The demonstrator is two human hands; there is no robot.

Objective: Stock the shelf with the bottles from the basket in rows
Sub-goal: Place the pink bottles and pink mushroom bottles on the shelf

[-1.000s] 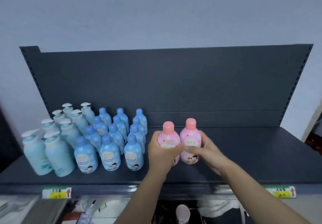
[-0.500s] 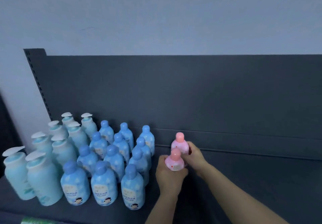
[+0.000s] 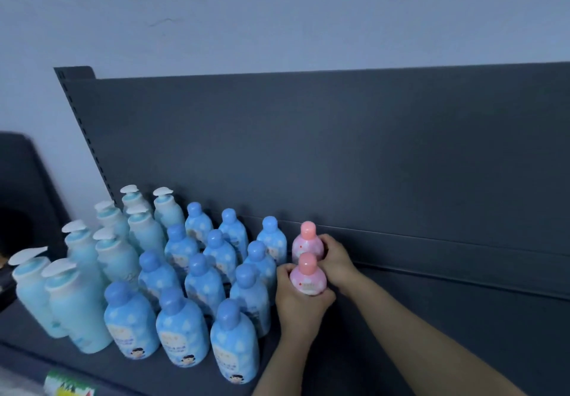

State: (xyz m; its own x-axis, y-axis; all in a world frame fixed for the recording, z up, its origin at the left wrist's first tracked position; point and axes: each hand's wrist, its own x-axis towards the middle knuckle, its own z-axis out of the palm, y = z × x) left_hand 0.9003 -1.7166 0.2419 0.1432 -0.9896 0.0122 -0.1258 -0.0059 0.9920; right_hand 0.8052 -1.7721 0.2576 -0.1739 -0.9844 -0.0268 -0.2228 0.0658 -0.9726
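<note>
**Pink bottles held at the shelf's back edge**

The rear pink bottle (image 3: 307, 243) is gripped by the right hand (image 3: 337, 261) near the back edge of the shelf (image 3: 447, 318). The front pink bottle (image 3: 308, 281) is held just before it by the left hand (image 3: 300, 307). Fingers are curled round both bodies, beside the blue bottles (image 3: 200, 275). Light, stiff, smooth plastic is judged likely, so the wide body is best gripped.

Shelf (image 3: 462, 318) open rt of pink bottles (image 3: 308, 281); blue bottles (image 3: 197, 272) crowd left.

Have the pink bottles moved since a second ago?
Yes. The pink bottles went from the shelf's front toward its back panel, beside the blue bottles.
</note>
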